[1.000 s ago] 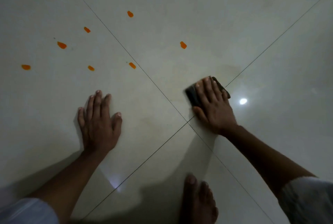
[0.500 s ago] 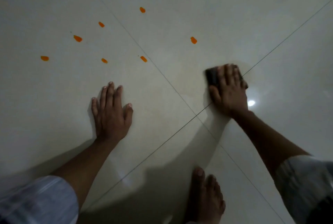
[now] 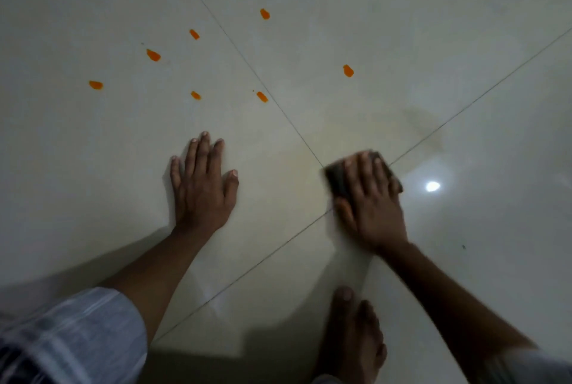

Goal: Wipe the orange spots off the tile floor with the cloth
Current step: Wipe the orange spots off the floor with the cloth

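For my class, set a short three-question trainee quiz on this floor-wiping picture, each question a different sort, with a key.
1. True or false: the left hand holds the cloth.
2. How many orange spots, such as this one, show on the tile floor?
3. Multiple choice: the right hand presses the cloth
A. on an orange spot
B. beside the crossing of the grout lines
C. against the bare foot

Key: 1 false, the left hand lies flat and empty on the floor. 2 seven. 3 B.

Bare forearms, bare foot (image 3: 356,340); pale, seemingly striped short sleeves (image 3: 71,337).
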